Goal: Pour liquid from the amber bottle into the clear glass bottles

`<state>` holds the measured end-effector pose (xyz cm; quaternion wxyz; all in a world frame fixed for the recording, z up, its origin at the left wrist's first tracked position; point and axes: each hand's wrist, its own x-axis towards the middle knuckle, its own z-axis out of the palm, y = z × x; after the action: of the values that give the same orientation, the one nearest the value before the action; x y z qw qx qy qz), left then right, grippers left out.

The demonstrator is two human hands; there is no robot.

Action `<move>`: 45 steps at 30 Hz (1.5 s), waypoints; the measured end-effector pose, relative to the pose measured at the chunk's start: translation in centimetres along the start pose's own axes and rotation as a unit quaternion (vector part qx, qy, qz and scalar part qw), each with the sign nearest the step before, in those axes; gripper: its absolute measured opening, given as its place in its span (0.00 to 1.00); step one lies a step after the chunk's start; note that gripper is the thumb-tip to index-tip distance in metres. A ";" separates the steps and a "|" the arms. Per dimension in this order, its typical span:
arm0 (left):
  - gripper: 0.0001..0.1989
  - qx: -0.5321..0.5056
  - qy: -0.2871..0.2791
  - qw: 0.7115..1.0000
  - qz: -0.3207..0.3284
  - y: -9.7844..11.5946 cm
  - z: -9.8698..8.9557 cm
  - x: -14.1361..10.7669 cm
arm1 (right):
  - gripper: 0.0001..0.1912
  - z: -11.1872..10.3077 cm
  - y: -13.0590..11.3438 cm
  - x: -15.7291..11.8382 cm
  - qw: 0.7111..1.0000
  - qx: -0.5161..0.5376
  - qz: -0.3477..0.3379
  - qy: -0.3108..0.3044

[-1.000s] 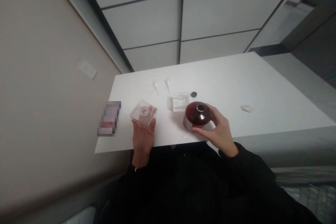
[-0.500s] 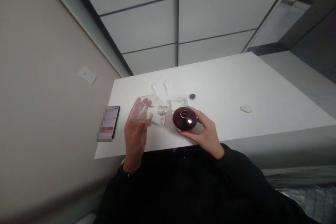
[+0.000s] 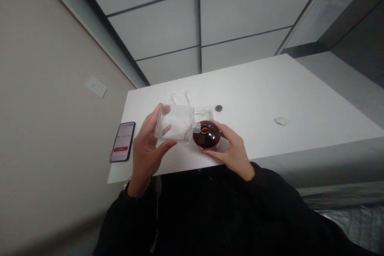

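Ones, twos and a three

A clear bottle [image 3: 181,123] is in the left hand [image 3: 146,150], a second clear bottle [image 3: 207,111] beyond the right hand [image 3: 232,144], and a red bottle [image 3: 208,140] in the right hand: three bottles, two hands. Two white pieces [image 3: 173,98] [image 3: 187,97] lie beyond the left hand. One cap [image 3: 219,108] is beyond the right hand, one wad [image 3: 281,121] well to its right; left of the left hand are one phone [image 3: 123,142] and, farther off, one outlet [image 3: 96,87]. Both hands are over one table [image 3: 255,92].
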<state>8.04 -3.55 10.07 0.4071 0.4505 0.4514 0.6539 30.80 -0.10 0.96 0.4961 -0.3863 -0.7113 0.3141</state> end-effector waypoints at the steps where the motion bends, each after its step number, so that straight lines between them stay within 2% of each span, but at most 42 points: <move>1: 0.38 0.008 0.000 1.000 0.004 0.1 0.0 0.1 | 0.40 0.0 -0.1 0.0 1.000 0.001 0.001 -0.001; 3: 0.38 0.044 -0.009 0.999 0.021 0.1 -0.2 0.3 | 0.40 0.0 -0.2 0.1 1.000 0.003 0.002 -0.003; 6: 0.41 0.151 -0.061 0.985 0.065 0.2 -0.7 0.8 | 0.41 0.1 -0.2 0.1 1.000 0.002 0.000 -0.006; 10: 0.42 0.299 -0.141 0.935 0.130 0.7 -1.2 1.4 | 0.41 0.2 -0.1 0.0 1.000 0.004 -0.004 -0.009; 13: 0.41 0.373 -0.168 0.896 0.172 1.4 -1.1 1.7 | 0.41 0.1 -0.2 0.0 1.000 0.007 -0.002 -0.011; 16: 0.40 0.418 -0.181 0.870 0.191 2.3 -0.9 1.8 | 0.41 0.1 -0.3 0.0 1.000 0.007 -0.004 -0.010; 25: 0.42 0.489 -0.211 0.816 0.225 4.0 -0.2 2.3 | 0.42 0.1 -0.2 -0.1 1.000 0.008 -0.008 -0.008; 33: 0.38 0.529 -0.249 0.758 0.289 5.8 1.2 2.7 | 0.40 0.2 0.0 -0.3 1.000 0.009 -0.009 0.003; 45: 0.35 0.572 -0.305 0.705 0.286 7.3 3.5 3.2 | 0.39 0.0 0.9 -0.7 0.999 0.036 0.012 0.007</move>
<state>9.60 -1.66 18.42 -0.0204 0.8796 0.4392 0.1816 31.13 -0.26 -0.15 0.5107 -0.3794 -0.6913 0.3426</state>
